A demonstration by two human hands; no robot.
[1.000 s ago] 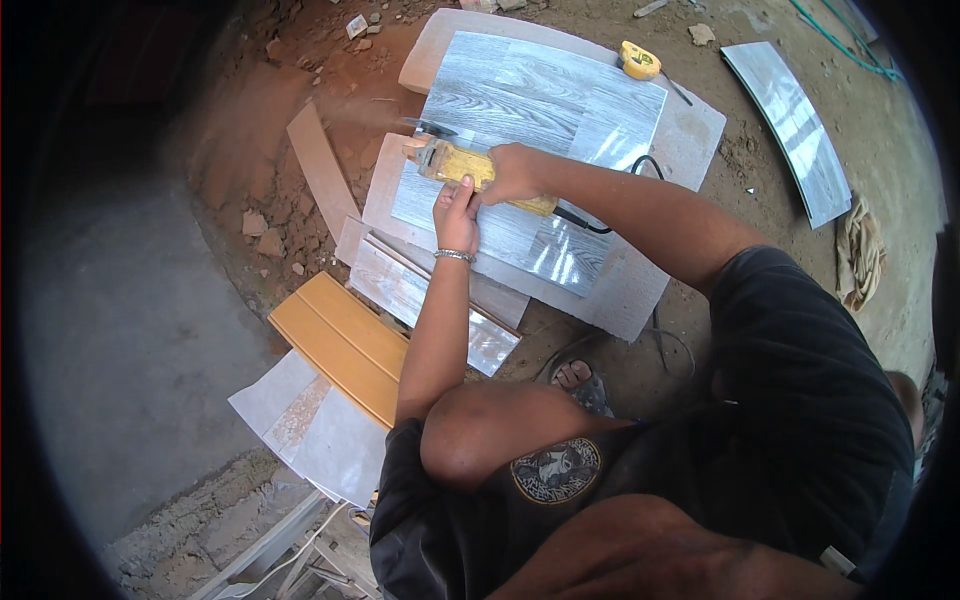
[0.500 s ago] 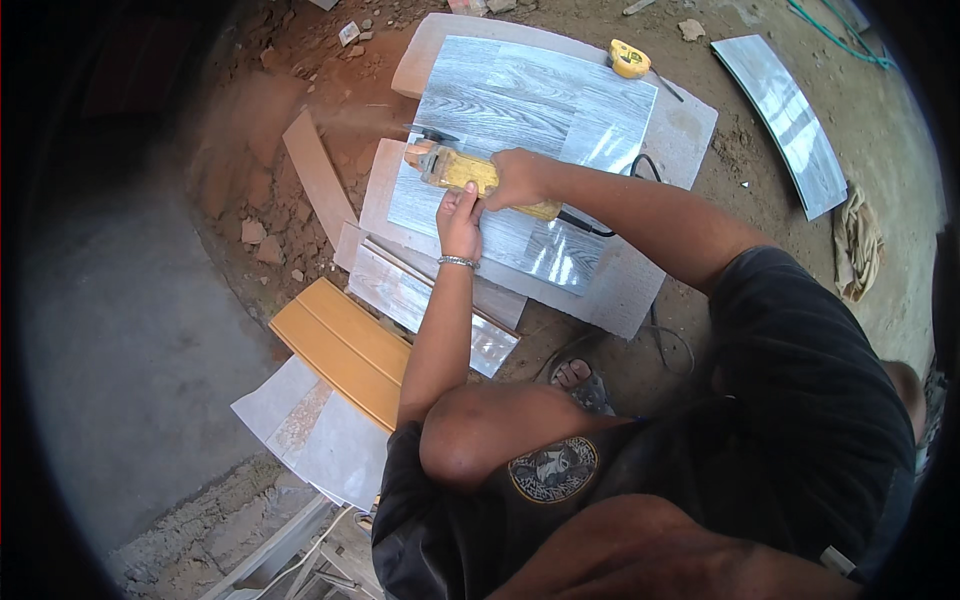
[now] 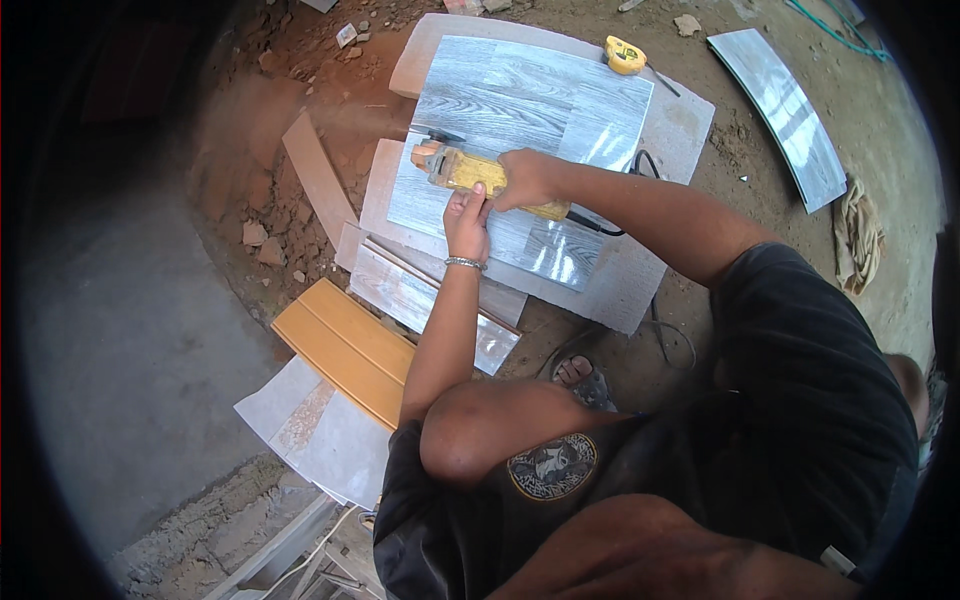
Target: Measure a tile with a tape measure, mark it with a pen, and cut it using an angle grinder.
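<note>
Soft daylight whitens the tile (image 3: pixel 545 115) before me, glare streaking its right and near parts and the strip (image 3: pixel 783 115) at far right. Leftward the floor (image 3: pixel 150 330) is dim; my grinder disc (image 3: pixel 437 133) blurs; black vignetting rims my view, straight edges bowing.

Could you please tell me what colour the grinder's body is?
The grinder's body is yellow, seen in the head view.
</note>
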